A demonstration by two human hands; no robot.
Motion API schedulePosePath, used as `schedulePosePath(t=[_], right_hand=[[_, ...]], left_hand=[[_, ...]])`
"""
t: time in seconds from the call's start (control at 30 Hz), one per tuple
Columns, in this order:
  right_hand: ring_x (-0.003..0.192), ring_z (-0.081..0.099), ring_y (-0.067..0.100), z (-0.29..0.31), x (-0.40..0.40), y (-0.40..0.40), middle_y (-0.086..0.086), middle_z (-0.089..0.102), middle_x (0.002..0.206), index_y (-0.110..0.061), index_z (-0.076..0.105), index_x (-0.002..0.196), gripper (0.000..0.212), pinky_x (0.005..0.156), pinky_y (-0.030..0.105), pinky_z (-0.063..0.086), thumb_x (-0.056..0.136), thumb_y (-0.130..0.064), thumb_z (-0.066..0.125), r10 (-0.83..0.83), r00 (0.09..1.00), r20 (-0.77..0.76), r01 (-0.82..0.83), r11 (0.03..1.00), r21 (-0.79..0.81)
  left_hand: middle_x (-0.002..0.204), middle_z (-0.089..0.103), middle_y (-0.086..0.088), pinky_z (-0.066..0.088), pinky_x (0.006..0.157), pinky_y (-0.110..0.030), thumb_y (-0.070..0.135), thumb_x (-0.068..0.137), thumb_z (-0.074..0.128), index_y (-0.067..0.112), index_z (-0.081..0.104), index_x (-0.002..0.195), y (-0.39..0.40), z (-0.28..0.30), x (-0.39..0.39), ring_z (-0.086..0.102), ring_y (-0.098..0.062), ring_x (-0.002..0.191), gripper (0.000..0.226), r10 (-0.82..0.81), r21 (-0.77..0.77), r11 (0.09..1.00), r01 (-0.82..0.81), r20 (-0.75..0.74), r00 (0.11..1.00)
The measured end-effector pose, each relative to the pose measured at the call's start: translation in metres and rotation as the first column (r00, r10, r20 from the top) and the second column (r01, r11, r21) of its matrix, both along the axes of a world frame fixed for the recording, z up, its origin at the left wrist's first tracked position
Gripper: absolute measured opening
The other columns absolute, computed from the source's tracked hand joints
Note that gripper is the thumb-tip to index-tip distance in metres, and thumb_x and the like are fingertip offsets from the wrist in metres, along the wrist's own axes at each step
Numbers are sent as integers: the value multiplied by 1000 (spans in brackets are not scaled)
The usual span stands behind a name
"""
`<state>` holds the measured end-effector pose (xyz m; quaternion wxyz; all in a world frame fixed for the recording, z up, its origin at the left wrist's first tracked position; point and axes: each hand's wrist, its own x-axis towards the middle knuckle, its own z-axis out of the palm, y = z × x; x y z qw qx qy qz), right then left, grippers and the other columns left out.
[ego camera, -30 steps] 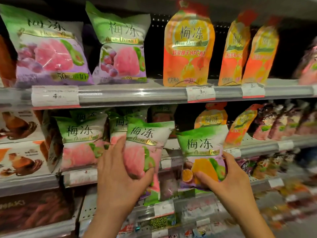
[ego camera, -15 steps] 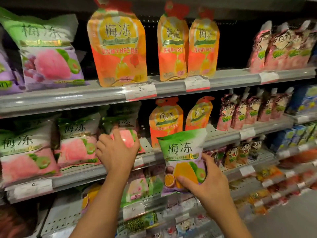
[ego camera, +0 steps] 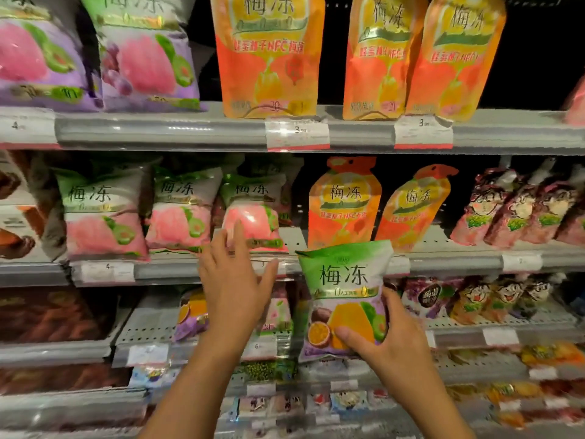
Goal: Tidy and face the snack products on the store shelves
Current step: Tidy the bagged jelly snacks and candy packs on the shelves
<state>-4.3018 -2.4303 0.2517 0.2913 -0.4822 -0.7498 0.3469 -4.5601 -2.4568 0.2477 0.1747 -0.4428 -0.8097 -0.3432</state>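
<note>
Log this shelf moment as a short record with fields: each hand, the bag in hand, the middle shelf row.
left hand: open, fingers spread, fingertips at the front of a pink-fruit jelly bag on the middle shelf
right hand: grips the lower part of the orange-fruit jelly bag
bag in hand: upright, label facing out, held in front of the shelf edge
middle shelf: three pink-fruit bags at left, two orange spouted pouches behind the held bag, maroon packs at right

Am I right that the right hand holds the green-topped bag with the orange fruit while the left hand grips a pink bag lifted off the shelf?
Not quite. In the head view the left hand is open, fingers touching the pink bag, which stands on the shelf. The right hand does hold the green-topped bag.
</note>
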Motion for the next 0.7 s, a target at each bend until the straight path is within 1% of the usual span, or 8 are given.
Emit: schedulePosePath(t=[0.07,0.13,0.2,0.27,0.4,0.5,0.57,0.7], right_hand=[[136,46,21,-12,-16,-3,-10,45,150,-36,24,156,109,109,43,43,65,-79,66,38,999,34,-37,999,-34],[141,43,23,-28,-36,-9,-7,38,158,-32,20,159,115,112,47,41,65,-82,65,87,994,63,-82,993,-84],[124,57,16,-44,-60,-17,-13,52,145,-45,30,149,99,100,44,51,67,-79,74,142,989,40,-137,984,-114],[94,66,3,-57,-88,-33,-23,65,110,-56,35,126,76,80,36,57,70,-56,86,198,980,-13,-198,974,-105],[80,69,1,-75,-144,-66,-36,62,102,-47,39,116,58,65,22,55,80,-41,84,352,934,-61,-357,928,-108],[101,65,-5,-86,-178,-72,-33,62,115,-57,38,123,56,82,20,55,84,-48,77,464,886,10,-461,882,-103],[111,58,-6,-92,-200,-69,-31,54,127,-65,33,125,53,91,15,48,90,-50,69,522,842,137,-517,853,-76],[144,37,20,-110,-250,-41,-4,40,156,-30,31,155,64,115,32,36,98,-40,58,459,789,409,-530,844,76]], left_hand=[[151,36,-8,38,110,-48,53,96,51,20,35,154,-36,-20,14,37,-30,136,69,-182,49,983,178,75,980],[143,44,8,44,105,-38,60,94,48,28,44,148,-71,-45,27,46,-14,129,63,-285,62,958,281,338,897],[130,58,19,52,99,-35,79,82,54,39,46,143,-98,-62,35,60,-5,117,73,-306,121,937,326,736,604],[108,71,18,58,90,-33,79,69,68,43,51,131,-114,-77,32,69,-5,101,74,-301,203,938,280,879,370],[92,75,5,63,78,-40,50,73,82,34,61,125,-141,-94,-19,74,-16,89,59,-259,219,964,149,894,366],[89,70,-1,61,82,-52,70,61,83,30,64,119,-160,-105,-83,73,-23,89,73,-146,118,988,94,911,387],[87,70,3,58,82,-48,84,51,72,28,65,105,-169,-107,-126,72,-19,86,78,-26,14,1000,27,864,502],[99,70,5,53,83,-41,91,54,59,26,61,106,-170,-105,-194,69,-26,94,83,168,-196,980,-26,755,634]])
